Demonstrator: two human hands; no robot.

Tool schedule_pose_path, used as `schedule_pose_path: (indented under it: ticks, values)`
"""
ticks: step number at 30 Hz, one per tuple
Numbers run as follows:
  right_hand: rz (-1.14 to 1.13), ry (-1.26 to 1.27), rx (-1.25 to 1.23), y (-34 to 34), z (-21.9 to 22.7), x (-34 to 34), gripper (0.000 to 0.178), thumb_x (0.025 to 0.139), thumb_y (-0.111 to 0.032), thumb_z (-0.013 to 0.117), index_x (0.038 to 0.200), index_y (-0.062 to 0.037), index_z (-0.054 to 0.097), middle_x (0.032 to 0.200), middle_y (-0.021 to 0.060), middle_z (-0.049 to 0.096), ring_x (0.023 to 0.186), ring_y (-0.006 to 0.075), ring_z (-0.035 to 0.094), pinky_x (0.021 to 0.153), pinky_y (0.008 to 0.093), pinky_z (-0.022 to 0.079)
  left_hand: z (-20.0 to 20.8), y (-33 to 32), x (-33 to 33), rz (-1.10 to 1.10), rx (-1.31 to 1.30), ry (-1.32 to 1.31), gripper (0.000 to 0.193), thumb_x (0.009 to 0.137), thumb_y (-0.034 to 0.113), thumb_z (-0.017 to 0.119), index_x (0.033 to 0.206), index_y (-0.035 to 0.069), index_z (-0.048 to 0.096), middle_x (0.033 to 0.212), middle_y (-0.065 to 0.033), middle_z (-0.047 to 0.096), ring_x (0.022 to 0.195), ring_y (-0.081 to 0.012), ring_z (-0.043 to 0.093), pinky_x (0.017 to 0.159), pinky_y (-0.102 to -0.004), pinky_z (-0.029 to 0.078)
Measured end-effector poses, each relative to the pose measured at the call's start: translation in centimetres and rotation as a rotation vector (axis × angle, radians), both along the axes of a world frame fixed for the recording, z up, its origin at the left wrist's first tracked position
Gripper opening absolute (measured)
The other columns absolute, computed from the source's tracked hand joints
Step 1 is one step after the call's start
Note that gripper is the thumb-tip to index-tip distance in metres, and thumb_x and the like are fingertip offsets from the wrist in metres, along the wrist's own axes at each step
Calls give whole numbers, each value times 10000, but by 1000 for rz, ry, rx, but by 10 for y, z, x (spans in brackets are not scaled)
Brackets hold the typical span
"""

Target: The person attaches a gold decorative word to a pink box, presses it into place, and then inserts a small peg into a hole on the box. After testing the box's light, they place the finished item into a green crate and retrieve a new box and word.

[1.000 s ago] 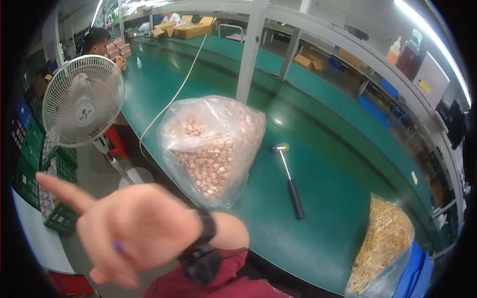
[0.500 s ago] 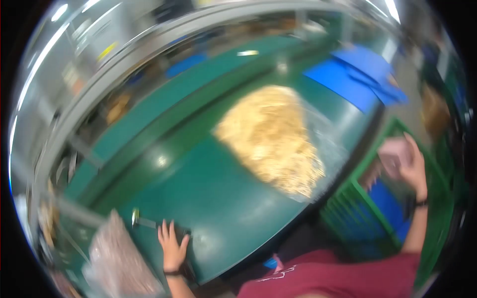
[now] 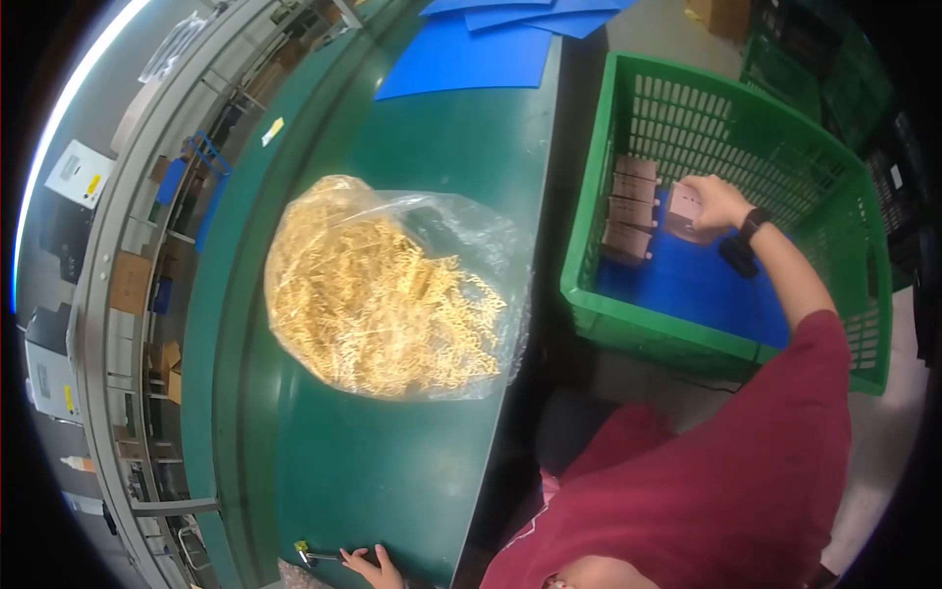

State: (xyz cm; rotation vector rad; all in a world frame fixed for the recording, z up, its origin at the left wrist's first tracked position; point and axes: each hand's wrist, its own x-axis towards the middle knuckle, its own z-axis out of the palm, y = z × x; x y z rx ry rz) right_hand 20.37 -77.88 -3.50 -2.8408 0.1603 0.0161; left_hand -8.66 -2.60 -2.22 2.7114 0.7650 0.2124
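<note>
Landmark: I place everything relative to the green crate (image 3: pixel 785 177), a slatted plastic bin standing on the floor to the right of the table (image 3: pixel 392 471).

Right hand: my right hand (image 3: pixel 714 201) reaches down into the crate, fingers closed around a small pinkish-brown box (image 3: pixel 682 204). A dark watch sits on that wrist.

Box position: the held box is just above the crate's blue floor liner (image 3: pixel 687 285), right beside a short row of similar small boxes (image 3: pixel 628 211) lined up near the crate's far left wall. I judge the neat row keeps them packed tightly.

Left hand: my left hand (image 3: pixel 371 567) lies far from the crate, at the near edge of the table, fingers spread flat and holding nothing. It seems to steady me as I lean toward the crate. A hammer (image 3: pixel 314 557) lies just beside it.

Table contents: left of the crate, a clear plastic bag (image 3: pixel 383 285) of pale straw-like filler rests in the middle of the green table, its mouth loosely open.

Beyond: blue plastic sheets (image 3: pixel 471 54) lie at the table's far end, behind the crate's left corner.
</note>
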Motion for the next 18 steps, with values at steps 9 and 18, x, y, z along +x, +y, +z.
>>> schedule_pose_path:
  ticks: [9, 18]
  values:
    - [267, 352, 100, 65, -65, 5, 472, 594, -297, 764, 945, -10, 630, 816, 197, 670, 805, 388, 653, 737, 451, 536, 21, -11, 5, 94, -153, 99, 703, 887, 264, 658, 1372, -84, 285, 1244, -203, 437, 1109, -304, 444, 988, -379, 354]
    - [62, 124, 115, 94, -177, 27, 313, 635, -149, 681, 915, -14, 644, 821, 212, 666, 789, 400, 653, 700, 458, 538, 1, 29, -8, 8, -113, 138, 472, 869, 200, 633, 1228, -30, 431, 1353, -182, 391, 1289, -328, 328, 1109, -406, 205]
